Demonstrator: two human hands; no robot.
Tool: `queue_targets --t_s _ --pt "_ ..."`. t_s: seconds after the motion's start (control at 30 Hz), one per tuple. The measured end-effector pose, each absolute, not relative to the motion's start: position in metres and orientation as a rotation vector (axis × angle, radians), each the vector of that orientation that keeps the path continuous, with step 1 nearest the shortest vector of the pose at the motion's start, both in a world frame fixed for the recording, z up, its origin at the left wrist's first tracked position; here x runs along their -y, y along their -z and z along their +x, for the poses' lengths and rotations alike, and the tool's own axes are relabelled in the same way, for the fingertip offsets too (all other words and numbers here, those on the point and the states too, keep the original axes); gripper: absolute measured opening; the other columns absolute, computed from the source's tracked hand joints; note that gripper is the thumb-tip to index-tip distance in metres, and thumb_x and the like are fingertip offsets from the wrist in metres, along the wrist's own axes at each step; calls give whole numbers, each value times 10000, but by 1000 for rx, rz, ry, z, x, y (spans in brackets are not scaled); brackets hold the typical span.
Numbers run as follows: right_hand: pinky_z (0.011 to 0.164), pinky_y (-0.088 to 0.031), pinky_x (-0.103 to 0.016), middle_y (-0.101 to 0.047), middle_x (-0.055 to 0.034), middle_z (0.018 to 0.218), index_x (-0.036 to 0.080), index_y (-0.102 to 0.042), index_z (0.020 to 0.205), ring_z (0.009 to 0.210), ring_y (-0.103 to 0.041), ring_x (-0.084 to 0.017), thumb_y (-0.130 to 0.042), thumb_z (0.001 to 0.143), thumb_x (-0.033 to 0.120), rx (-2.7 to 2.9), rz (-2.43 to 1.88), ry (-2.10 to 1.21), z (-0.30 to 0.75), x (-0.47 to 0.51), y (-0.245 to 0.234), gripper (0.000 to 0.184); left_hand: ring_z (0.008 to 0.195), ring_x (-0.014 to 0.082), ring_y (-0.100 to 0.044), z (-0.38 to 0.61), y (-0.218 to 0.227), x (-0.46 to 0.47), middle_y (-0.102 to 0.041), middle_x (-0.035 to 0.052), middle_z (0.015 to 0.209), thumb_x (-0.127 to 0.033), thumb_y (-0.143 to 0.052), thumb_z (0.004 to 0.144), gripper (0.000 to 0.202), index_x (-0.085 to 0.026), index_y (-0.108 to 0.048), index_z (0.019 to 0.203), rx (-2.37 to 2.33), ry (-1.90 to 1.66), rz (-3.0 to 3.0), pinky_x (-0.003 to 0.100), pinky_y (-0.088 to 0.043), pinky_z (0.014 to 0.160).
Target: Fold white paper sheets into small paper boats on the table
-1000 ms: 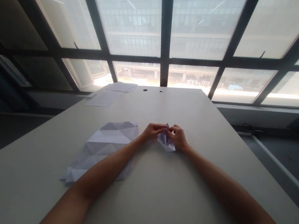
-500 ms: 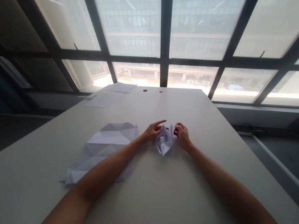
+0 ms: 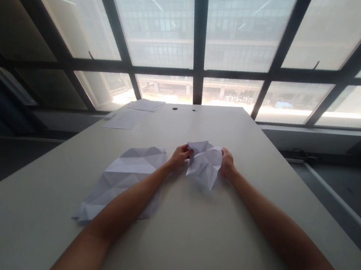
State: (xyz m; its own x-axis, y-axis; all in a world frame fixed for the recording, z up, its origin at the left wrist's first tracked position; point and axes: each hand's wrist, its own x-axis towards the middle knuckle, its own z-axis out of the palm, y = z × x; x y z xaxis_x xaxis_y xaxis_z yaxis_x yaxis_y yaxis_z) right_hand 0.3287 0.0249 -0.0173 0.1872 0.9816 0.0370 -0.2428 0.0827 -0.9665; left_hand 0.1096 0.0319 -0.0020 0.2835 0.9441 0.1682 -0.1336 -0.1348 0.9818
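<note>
A crumpled, many-creased sheet of white paper (image 3: 204, 161) is held up between my two hands, just above the table. Its left edge is pinched by my left hand (image 3: 181, 155), thumb on the near side. My right hand (image 3: 227, 161) grips the right edge, with its fingers partly hidden behind the paper. The sheet is partly spread, with a pointed corner hanging down toward me. To the left, a larger creased sheet of white paper (image 3: 131, 170) lies on the table, partly covered by my left forearm.
The white table (image 3: 188, 247) reaches up to tall dark-framed windows (image 3: 199, 38). Several flat white sheets (image 3: 124, 118) lie at its far left. Two small holes, one being a dark round hole (image 3: 174, 108), are near the far edge. Cables (image 3: 301, 154) lie on the floor at right.
My hands have moved apart and the bunched paper has opened out wider between them. The right hand shifted to the right. The creased sheet on the left has stayed put.
</note>
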Motion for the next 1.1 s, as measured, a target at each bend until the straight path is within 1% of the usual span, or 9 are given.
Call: queue_targets --t_s 0.17,0.33,0.4,0.57,0.7,0.77,0.87,0.97,1.1 --pt "497 -422 -264 -481 36 600 242 -447 739 517 -456 -139 -466 817 486 938 -1129 -1004 326 -23 20 256 777 153 -671 114 7 -34 -711 40 992 -374 -744 751 425 -210 -636 1129 -818 -1204 1234 259 -517 658" --pt "527 -418 -260 -518 7 642 235 -480 795 592 -490 -161 -419 867 487 941 -1286 -825 333 -29 26 269 855 168 -679 119 2 -36 -715 38 981 -309 -688 785 349 -204 -608 1109 -799 -1363 1133 298 -537 785" --pt "538 -409 -262 -540 -7 676 225 -497 809 620 -499 -167 -411 876 473 954 -1349 -713 335 -31 27 271 855 173 -676 120 0 -36 -718 33 966 -314 -689 783 326 -201 -621 1081 -824 -1367 1078 294 -537 780" --pt "590 -409 -278 -571 -21 735 195 -523 832 646 -500 -169 -417 883 418 984 -1397 -544 334 -28 25 252 861 189 -664 125 -1 -33 -715 33 913 -448 -718 795 362 -187 -652 1037 -884 -1319 1015 280 -534 749" --pt "630 -420 -285 -578 -23 748 191 -527 862 670 -504 -174 -428 891 432 1026 -1351 -512 333 -26 22 261 818 208 -655 128 -2 -28 -689 51 838 -626 -703 783 506 -160 -649 972 -893 -1273 1068 282 -520 701" --pt "642 -422 -289 -577 -26 751 192 -526 865 684 -509 -179 -432 893 428 1038 -1345 -498 334 -26 22 256 807 205 -649 128 -5 -24 -675 56 845 -649 -722 756 552 -151 -636 977 -855 -1247 1150 277 -513 697" --pt "658 -426 -296 -580 -32 759 191 -527 870 693 -513 -184 -425 896 413 1043 -1354 -477 337 -28 22 245 845 196 -647 128 -9 -20 -678 67 941 -568 -790 733 555 -151 -613 1053 -781 -1211 1254 269 -519 734" --pt "678 -427 -305 -589 -41 776 188 -532 863 692 -514 -185 -424 891 408 1028 -1387 -437 343 -31 22 247 851 191 -652 126 -7 -20 -689 76 1007 -464 -797 758 506 -166 -604 1118 -762 -1174 1173 272 -538 730" --pt "666 -425 -307 -589 -44 762 179 -547 861 685 -515 -189 -438 885 408 1034 -1417 -389 360 -40 23 255 721 150 -639 121 1 -30 -696 69 907 -364 -700 850 286 -152 -643 1033 -881 -1162 1002 239 -545 623"
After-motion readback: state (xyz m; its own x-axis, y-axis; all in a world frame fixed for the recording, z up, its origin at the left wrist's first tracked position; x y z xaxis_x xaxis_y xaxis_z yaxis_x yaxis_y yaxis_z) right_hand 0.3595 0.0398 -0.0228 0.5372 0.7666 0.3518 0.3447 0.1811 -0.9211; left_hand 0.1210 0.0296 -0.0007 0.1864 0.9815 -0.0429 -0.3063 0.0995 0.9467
